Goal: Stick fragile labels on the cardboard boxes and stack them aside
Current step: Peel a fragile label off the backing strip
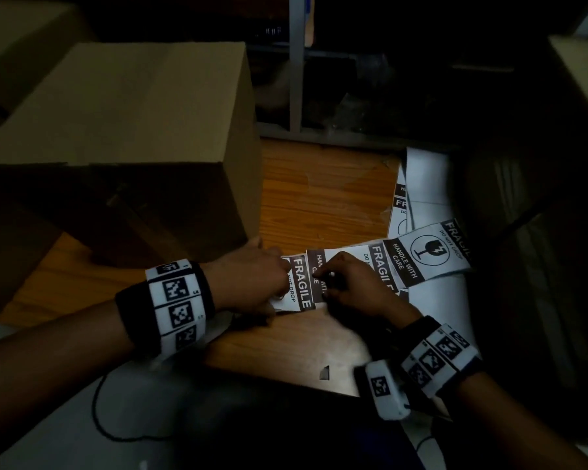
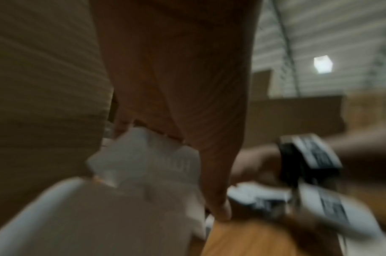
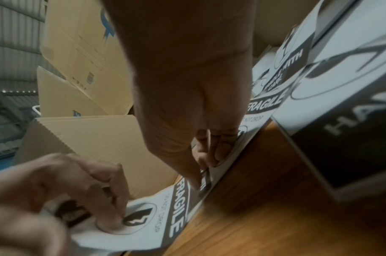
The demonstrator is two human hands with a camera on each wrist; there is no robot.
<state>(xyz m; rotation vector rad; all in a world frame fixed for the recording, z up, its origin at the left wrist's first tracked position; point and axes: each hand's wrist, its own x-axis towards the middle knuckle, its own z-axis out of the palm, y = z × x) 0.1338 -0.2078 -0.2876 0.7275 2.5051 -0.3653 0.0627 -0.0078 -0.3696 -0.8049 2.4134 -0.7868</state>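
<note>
A strip of black-and-white FRAGILE labels point(image 1: 381, 266) runs across the wooden table point(image 1: 323, 198) from the right. My left hand point(image 1: 262, 279) pinches the end label point(image 1: 299, 286), fingers curled onto its printed face point(image 3: 143, 223). My right hand point(image 1: 343, 283) pinches the strip just beside it, thumb and fingers point(image 3: 200, 166) on the label's dark band. A plain closed cardboard box point(image 1: 133, 130) stands right behind my left hand. The left wrist view is blurred and shows white paper point(image 2: 148, 164) under the palm.
More label sheets point(image 1: 425, 184) lie at the table's right. Other cardboard boxes point(image 1: 11, 42) stand at the far left and far right point(image 1: 581, 76). A metal rack point(image 1: 296, 62) rises behind the table. A black cable point(image 1: 99, 412) loops near me.
</note>
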